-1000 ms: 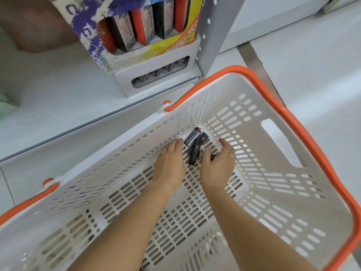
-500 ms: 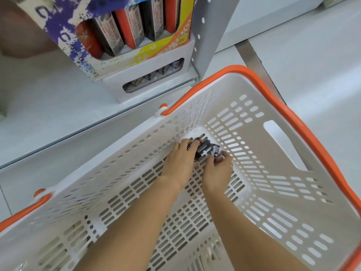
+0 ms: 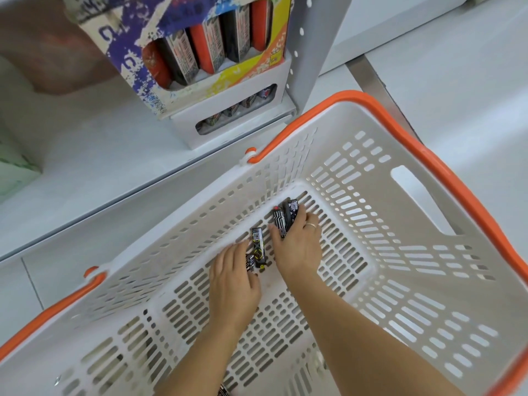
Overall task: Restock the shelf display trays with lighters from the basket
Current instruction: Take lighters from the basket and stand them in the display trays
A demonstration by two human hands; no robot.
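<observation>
right hand (image 3: pixel 297 244) grips bunched lighters (image 3: pixel 285 217) for one trip | left hand (image 3: pixel 233 278) pinches another lighter (image 3: pixel 257 248) beside it | basket (image 3: pixel 423 201) floor nearly cleared

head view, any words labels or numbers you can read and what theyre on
None can be read.
Display box: printed marks, too blurred.
Lighters in the box: label print, too small.
Lighters in the right hand: a code-like square, unreadable.
Lighter on the basket floor: pattern only.

A green box (image 3: pixel 14 170) sits on the shelf's left edge
</observation>
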